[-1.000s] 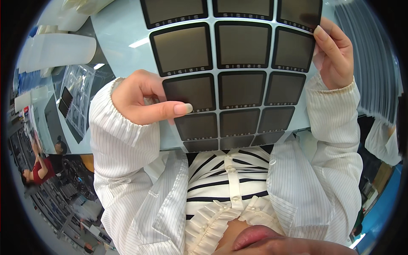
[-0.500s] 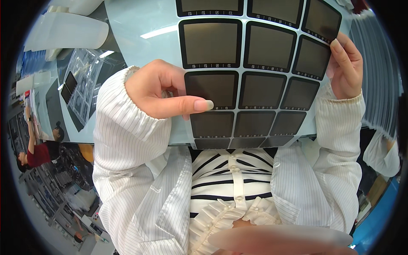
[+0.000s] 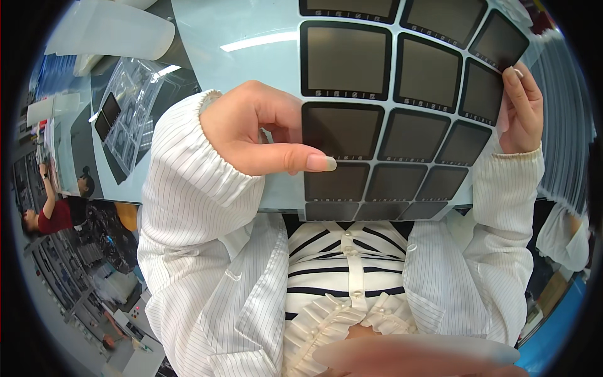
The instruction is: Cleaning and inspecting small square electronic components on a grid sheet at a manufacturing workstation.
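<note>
Sheet in hand: a thin, see-through-edged plastic sheet [image 3: 411,118] held in front of the chest above the tabletop [image 3: 251,16], its top running out of view.
Printing: each dark panel [image 3: 344,60] carries a row of small pale marks along its lower border, too small to read.
Panels: smooth grey-brown rectangles with rounded black frames, three across, five rows in view, pale strips between them.
Left hand: the left hand [image 3: 260,135] grips the sheet's left edge, thumb flat on the front, fingers behind.
Right hand: the right hand [image 3: 524,110] pinches the right edge, higher up, between thumb and fingers.
Sleeves: white, thinly striped cloth [image 3: 195,157] with gathered cuffs.
Table: glossy pale blue, with a bright streak of reflected light.
Left side: clear moulded plastic [image 3: 133,113] and a curved milky sheet [image 3: 119,34], both apart from the left hand.
Right side: a tall grey ribbed stack [image 3: 568,119] just beside the right hand, narrowing its room.
Lower edge: the sheet's bottom reaches the table's near edge, close to the striped shirt [image 3: 345,276].
</note>
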`<action>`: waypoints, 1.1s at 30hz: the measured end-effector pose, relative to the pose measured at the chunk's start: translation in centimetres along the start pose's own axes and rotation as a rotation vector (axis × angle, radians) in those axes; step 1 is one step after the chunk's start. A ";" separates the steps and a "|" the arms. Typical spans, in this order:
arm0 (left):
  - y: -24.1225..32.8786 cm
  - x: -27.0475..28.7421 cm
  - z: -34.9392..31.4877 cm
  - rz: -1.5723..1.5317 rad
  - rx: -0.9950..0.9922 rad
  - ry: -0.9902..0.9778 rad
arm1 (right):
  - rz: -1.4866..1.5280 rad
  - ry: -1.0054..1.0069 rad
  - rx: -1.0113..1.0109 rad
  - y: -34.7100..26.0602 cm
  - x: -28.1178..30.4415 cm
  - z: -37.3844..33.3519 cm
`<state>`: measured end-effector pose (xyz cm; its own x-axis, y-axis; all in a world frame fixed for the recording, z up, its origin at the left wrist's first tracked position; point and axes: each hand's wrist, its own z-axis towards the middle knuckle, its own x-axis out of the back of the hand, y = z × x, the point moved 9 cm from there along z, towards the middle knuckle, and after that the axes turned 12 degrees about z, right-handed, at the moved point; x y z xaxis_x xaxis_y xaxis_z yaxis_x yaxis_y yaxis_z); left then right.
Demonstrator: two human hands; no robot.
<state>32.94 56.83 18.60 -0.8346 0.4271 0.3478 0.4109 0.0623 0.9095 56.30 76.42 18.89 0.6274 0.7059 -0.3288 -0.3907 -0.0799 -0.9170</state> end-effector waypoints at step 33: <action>-0.1 0.8 -1.1 0.089 -0.189 -0.244 | 0.135 0.120 0.044 -2.5 -7.6 5.8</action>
<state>31.86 56.18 19.01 -0.6765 0.6286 0.3837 0.3835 -0.1442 0.9122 48.58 75.30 24.96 0.6422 0.6012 -0.4755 -0.5044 -0.1357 -0.8528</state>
